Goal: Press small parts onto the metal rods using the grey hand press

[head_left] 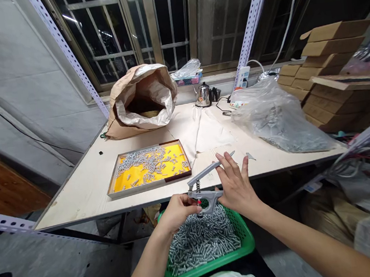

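Observation:
A grey lever tool with a spring and a long handle is at the table's front edge. My left hand is closed at its lower left end, thumb and fingers pinched beside a small red part; what they pinch is too small to name. My right hand is at the tool's right side, fingers spread over the long handle and the palm side near the body. Below both hands, a green basket holds many small metal screw-like pieces. A shallow tray with a yellow bottom holds similar pieces on the table.
An open paper sack stands at the back left of the table. A kettle is near the window. To the right are a clear plastic bag and stacked cardboard boxes. A small pointed piece lies beyond my right hand.

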### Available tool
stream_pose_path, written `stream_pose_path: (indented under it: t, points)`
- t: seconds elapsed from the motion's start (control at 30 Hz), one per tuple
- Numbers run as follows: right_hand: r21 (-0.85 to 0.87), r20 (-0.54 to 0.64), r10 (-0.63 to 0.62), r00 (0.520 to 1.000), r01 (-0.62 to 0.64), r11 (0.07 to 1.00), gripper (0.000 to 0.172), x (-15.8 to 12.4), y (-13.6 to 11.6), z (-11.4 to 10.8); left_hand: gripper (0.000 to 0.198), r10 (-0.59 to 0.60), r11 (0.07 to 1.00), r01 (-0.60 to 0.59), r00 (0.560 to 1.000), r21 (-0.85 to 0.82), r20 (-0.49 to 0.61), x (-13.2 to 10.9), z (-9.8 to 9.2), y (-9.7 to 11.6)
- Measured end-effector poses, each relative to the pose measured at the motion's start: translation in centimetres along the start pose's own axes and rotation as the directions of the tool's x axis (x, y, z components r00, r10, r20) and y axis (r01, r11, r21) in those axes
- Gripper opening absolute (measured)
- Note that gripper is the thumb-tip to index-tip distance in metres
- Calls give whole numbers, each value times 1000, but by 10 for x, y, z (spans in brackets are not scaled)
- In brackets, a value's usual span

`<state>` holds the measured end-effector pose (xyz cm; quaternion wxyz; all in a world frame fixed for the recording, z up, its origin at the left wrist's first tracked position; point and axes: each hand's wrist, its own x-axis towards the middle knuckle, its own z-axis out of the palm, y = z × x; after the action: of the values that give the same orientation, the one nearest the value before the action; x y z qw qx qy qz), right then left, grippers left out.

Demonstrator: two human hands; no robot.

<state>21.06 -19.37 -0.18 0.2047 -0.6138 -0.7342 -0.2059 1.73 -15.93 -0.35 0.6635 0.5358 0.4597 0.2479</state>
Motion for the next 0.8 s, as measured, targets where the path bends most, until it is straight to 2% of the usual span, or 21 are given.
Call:
stream_pose_path:
  t: [0.13, 0.27, 0.4, 0.47, 0.53, 0.6, 0.7, 0.8]
  points:
    - [14, 15, 2, 1000, -3, 1000, 50, 0, -2, 0, 11, 21, 1000, -22, 998, 15, 54, -3, -1, 3]
    - [34, -7, 17, 1000, -16, 999, 48, 2, -2, -1, 14, 10, 1000, -10, 1000, -3, 17, -4, -2, 3]
    - [62, -67, -2, 998, 6, 998, 31, 6, 0, -3, 18, 18, 999, -17, 1000, -31, 15, -8, -3, 3]
    - [77, -82, -35, 996, 42, 996, 23, 7, 4, -2, 24, 58, 996, -55, 998, -75, 38, -12, -5, 5]
    - [64, -39, -74, 997, 76, 995, 27, 9, 8, 0, 34, 101, 986, -95, 994, -134, 34, -16, -9, 6]
    - [25, 66, -111, 992, 110, 994, 29, 11, 12, 5, 44, 97, 979, -104, 994, -175, -49, -19, -12, 7]
    - [1, 203, -162, 966, 165, 986, 12, 15, 14, 16, 54, 35, 970, -81, 980, -229, -196, -20, -13, 8]
    - [-1, 236, -176, 956, 182, 983, 13, 20, 12, 23, 56, -5, 954, -56, 980, -294, -201, -19, -7, 6]
